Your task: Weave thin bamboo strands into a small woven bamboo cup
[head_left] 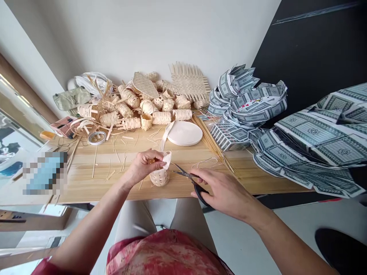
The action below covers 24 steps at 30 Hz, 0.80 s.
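Between the fingers of my left hand (146, 164) is the folded end of a white ribbon (166, 158). The ribbon runs back toward a large white roll (185, 133) lying flat on the table. Just under the held end stands a small woven basket (159, 178), upright near the table's front edge and partly hidden by my fingers. Black-handled scissors (187, 175) sit in my right hand (222, 191), fingers in the handle loops. Their blades are parted and point left at the ribbon end, a little apart from it.
Behind lies a heap of small woven baskets (129, 97) with a flat woven mat (190, 82). A tape roll (96, 138) and loose strips are at left. Thin sticks (213, 143) lie right of the white roll. Folded playing-card structures (309, 133) crowd the right side of the table (86, 187).
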{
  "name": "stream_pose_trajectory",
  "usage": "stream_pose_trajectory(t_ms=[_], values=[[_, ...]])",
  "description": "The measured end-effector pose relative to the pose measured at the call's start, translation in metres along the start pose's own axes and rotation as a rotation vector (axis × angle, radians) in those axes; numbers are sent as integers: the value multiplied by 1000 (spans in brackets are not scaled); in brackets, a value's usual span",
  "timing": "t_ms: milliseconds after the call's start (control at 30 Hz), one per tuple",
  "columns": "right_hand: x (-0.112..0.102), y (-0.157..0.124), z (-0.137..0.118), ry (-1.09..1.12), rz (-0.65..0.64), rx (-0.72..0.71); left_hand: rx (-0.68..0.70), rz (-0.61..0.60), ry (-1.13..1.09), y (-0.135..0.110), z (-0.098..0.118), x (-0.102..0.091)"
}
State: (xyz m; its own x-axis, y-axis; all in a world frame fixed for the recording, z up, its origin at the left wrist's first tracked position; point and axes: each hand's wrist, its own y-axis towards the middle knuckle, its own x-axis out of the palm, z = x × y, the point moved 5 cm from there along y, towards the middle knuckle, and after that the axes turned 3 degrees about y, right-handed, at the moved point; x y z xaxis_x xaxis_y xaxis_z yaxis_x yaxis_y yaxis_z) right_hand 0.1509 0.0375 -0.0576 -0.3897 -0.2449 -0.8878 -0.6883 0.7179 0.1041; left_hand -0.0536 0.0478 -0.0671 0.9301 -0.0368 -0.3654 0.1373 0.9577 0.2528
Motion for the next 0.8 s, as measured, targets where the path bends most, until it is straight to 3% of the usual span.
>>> stream_pose_trajectory(t_ms=[267, 800], values=[[16, 4, -7, -121, -23, 40, 40, 4, -21, -1, 9, 2], [3, 15, -26, -354, -38, -36, 14, 12, -83, -2, 12, 11]])
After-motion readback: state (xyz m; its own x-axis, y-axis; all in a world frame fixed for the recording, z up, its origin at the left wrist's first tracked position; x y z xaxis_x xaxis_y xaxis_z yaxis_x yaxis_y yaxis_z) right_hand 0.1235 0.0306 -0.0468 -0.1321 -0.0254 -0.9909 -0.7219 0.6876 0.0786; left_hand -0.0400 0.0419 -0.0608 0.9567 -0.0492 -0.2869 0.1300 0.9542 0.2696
